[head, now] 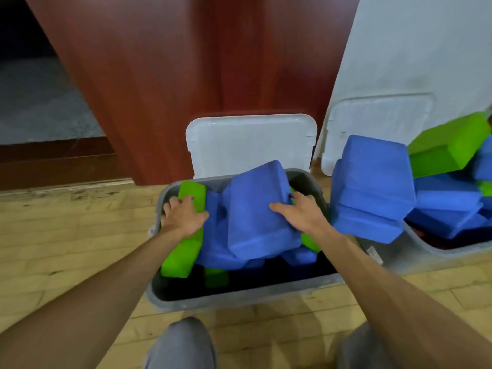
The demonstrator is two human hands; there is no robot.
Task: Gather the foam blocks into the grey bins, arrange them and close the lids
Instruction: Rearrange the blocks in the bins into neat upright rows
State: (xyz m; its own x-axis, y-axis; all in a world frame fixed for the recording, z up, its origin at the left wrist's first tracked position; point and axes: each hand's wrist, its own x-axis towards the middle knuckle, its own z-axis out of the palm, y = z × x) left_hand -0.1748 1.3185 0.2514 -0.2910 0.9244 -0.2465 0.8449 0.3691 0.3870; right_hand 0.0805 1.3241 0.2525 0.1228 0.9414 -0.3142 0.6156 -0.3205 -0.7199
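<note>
**While blocks sit crooked**

Head view: your left hand [183, 217] grips the green block [192, 192] by the grey bin [239, 298] wall; your right hand [302, 213] clasps the tilted blue block [255, 217] at its right edge. Likely light, squashy foam: hold edges.

The right-hand grey bin [436, 255] runs off the right edge.

Blue, green foam blocks [259, 209]; grey bin [239, 298]; white lid [250, 145].
</note>
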